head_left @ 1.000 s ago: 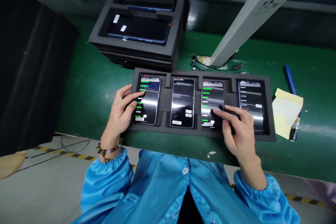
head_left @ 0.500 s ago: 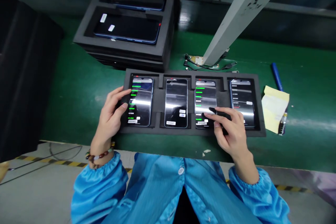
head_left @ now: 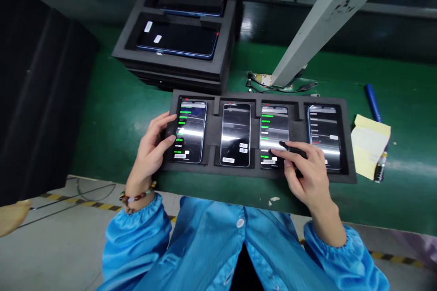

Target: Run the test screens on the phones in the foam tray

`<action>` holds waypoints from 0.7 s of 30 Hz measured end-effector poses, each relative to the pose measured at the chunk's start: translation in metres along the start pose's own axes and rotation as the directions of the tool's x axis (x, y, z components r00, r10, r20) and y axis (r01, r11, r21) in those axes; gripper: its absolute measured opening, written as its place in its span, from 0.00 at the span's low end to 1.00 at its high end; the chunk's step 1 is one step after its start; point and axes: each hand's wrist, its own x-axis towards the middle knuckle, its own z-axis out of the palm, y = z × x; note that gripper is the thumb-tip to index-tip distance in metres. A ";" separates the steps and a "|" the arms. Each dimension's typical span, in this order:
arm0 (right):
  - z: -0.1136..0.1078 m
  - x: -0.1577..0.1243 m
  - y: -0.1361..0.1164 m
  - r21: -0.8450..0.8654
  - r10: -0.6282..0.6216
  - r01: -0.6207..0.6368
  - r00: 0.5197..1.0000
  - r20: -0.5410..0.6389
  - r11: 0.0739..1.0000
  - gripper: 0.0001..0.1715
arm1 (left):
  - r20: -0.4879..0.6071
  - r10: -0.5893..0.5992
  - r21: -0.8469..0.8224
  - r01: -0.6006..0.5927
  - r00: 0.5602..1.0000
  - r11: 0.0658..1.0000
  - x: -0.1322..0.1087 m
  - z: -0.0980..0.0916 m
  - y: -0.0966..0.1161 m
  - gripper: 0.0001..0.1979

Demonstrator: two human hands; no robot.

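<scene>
A dark foam tray [head_left: 213, 143] lies before me with several smartphones in its slots. My left hand [head_left: 153, 145] rests at the tray's left end, fingers apart, thumb and fingertips by the edge of the leftmost smartphone [head_left: 193, 138], whose screen lists green and white lines. My right hand [head_left: 309, 170] is over the third smartphone [head_left: 269, 122], a fingertip at its lower screen and the other fingers apart; it holds nothing. Between them lies a second smartphone [head_left: 235, 127] with a mostly dark screen. The rightmost smartphone [head_left: 324, 129], showing a list, is partly behind my right hand.
Stacked foam trays [head_left: 191, 70] holding more phones stand at the back left. A grey post [head_left: 314, 32] rises behind, with a black cable [head_left: 273, 87] at its foot. Right of the tray are yellow paper [head_left: 370, 141], a blue pen [head_left: 373, 102] and a dark foam stack [head_left: 41, 77] far left.
The whole view has shifted, so everything appears slightly further right. Both hands keep nearly the same places at the tray; the phones stay in their slots.
</scene>
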 end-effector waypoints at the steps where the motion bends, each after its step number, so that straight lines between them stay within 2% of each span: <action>1: 0.001 0.000 0.000 0.004 0.005 -0.005 1.000 0.000 1.000 0.20 | 0.011 0.015 0.004 -0.015 1.000 1.000 0.000 0.000 -0.001 0.29; 4: 0.001 -0.002 -0.001 0.054 0.047 -0.044 0.997 -0.066 0.998 0.19 | 0.048 0.072 0.017 -0.073 0.996 0.997 -0.001 -0.001 -0.004 0.38; 6: -0.002 -0.005 0.001 0.129 0.150 -0.126 0.969 -0.197 0.984 0.18 | 0.054 0.083 0.018 -0.084 0.995 0.996 -0.001 0.000 -0.004 0.38; 7: -0.005 -0.008 0.003 0.165 0.224 -0.183 0.934 -0.279 0.969 0.17 | 0.048 0.078 0.019 -0.079 0.996 0.997 -0.001 0.000 -0.004 0.38; 10: -0.020 -0.021 0.014 0.211 0.448 -0.395 0.774 -0.447 0.894 0.17 | 0.027 0.050 0.023 -0.051 0.998 0.998 0.000 0.002 -0.002 0.37; 12: -0.032 -0.033 0.024 0.177 0.537 -0.522 0.697 -0.475 0.834 0.19 | 0.020 0.043 0.014 -0.043 0.999 0.999 0.001 0.003 0.000 0.38; 14: -0.041 -0.046 0.034 0.137 0.588 -0.606 0.652 -0.478 0.783 0.22 | 0.015 0.040 0.008 -0.041 0.999 0.999 0.001 0.003 0.001 0.40; 17: -0.048 -0.060 0.043 0.113 0.635 -0.663 0.633 -0.443 0.740 0.26 | -0.007 0.026 0.023 -0.026 1.000 0.999 0.002 0.003 0.000 0.42; 21: -0.048 -0.063 0.045 0.126 0.691 -0.705 0.615 -0.380 0.697 0.30 | -0.031 -0.024 0.011 0.025 0.999 1.000 0.004 0.005 0.003 0.41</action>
